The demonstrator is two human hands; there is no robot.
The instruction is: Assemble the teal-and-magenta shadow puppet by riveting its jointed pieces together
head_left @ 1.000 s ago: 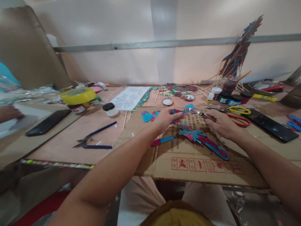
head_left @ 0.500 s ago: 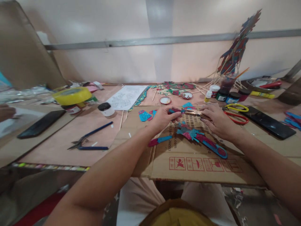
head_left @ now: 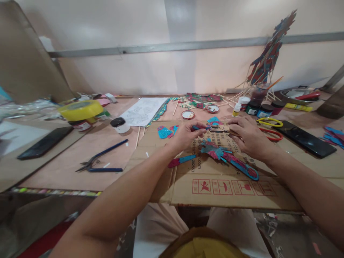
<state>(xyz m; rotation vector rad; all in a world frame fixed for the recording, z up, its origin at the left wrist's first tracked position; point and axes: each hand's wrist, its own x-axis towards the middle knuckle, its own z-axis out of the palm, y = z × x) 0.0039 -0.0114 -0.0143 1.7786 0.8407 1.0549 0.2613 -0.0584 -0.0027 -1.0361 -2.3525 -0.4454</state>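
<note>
1. At the workbench, head view: a seated person reaches both forearms out over a flattened cardboard sheet (head_left: 215, 186) lying on the table (head_left: 107, 143).
2. Left hand (head_left: 186, 136): closed in a pinch, thumb and fingertips gripping a small cutout piece (head_left: 198, 127), blue and red, held just above the cardboard.
3. Right hand (head_left: 248, 138): curled closed around a slim metal tool (head_left: 218, 128). Its tip points to 9 o'clock and meets the small piece between the two hands. Kind of tool: cannot tell.
4. Puppet figure (head_left: 228, 159), teal and magenta, lies flat on the cardboard at 6 o'clock of the hands, just beside the right wrist. A loose strip (head_left: 182, 160) lies at its 9 o'clock.
5. Blue cutouts (head_left: 164, 132) lie at 9 o'clock of the left hand, near the cardboard's far edge.
6. Blue-handled pliers (head_left: 99, 163) lie well apart at 9 o'clock on bare table. At 10 o'clock are a black-lidded jar (head_left: 119, 124), a yellow tape roll (head_left: 80, 109) and a black phone (head_left: 44, 142).
7. At 12 o'clock are a drawing sheet (head_left: 143, 111) and a round lid (head_left: 188, 114). At 1 o'clock are paint pots (head_left: 258, 109), with an upright stick puppet (head_left: 268, 53) behind them by the wall.
8. At 3 o'clock of the right hand are yellow-handled scissors (head_left: 270, 122) and red-handled scissors (head_left: 272, 133), both near. A second phone (head_left: 305, 138) lies just past them.
</note>
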